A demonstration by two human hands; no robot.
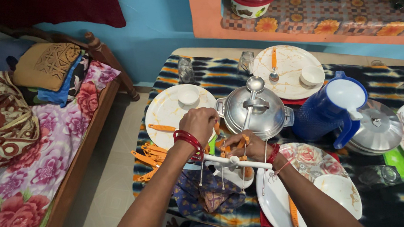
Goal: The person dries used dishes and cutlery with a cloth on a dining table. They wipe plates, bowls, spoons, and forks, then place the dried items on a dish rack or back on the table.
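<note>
- A white plastic cutlery stand (234, 161) hangs over the near edge of the worktop (392, 214); its bar lies level, long axis left to right, with thin metal spoons hanging straight down from it.
- The left hand (199, 123) is curled shut above the bar's left end, fingers pinched on an orange-handled piece I cannot make out.
- The right hand (251, 148) is closed round the stand's middle post, among orange handles.
- Loose orange-handled cutlery (150, 155) lies fanned just left of the stand, pointing left.
- Beyond the hands sits a shiny domed steel pot (258, 114) with a ladle lying on its lid.
- A blue plastic jug (328, 112) stands to the right of the pot.
</note>
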